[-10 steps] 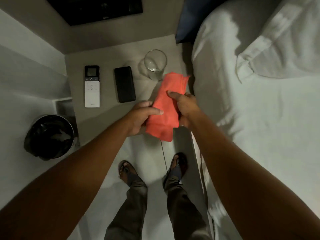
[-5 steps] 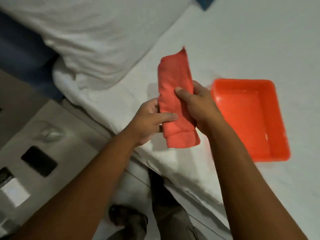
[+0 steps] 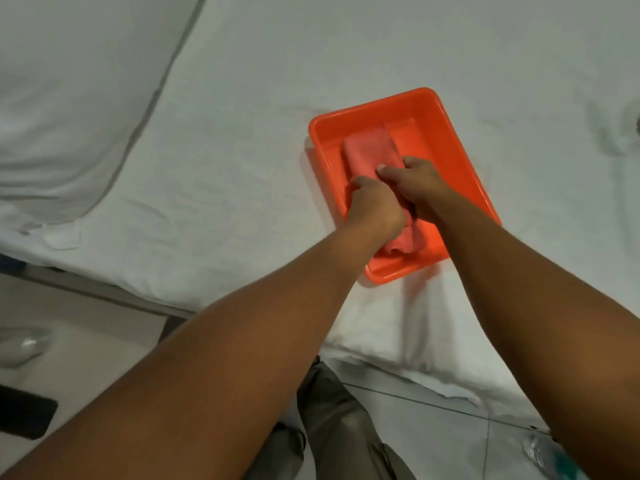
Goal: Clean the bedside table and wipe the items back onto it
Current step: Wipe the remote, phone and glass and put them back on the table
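Note:
A folded orange-red cloth (image 3: 369, 150) lies lengthwise inside an orange plastic tray (image 3: 446, 133) on the white bed. My left hand (image 3: 374, 204) and my right hand (image 3: 420, 183) both grip the cloth's middle, pressed close together inside the tray. The cloth's near end (image 3: 403, 242) pokes out below my hands. At the lower left the bedside table (image 3: 86, 348) shows only in part, with a clear glass (image 3: 24, 344) and a black phone (image 3: 24, 412) on it.
A white pillow (image 3: 62, 109) lies at the upper left of the bed (image 3: 277, 64). My trouser legs (image 3: 332, 427) stand on the tiled floor beside the bed. A plastic bottle (image 3: 543, 453) lies on the floor at the lower right.
I have turned from the bedside table to the bed. Both hands carried the cloth over the mattress and lowered it into the orange tray.

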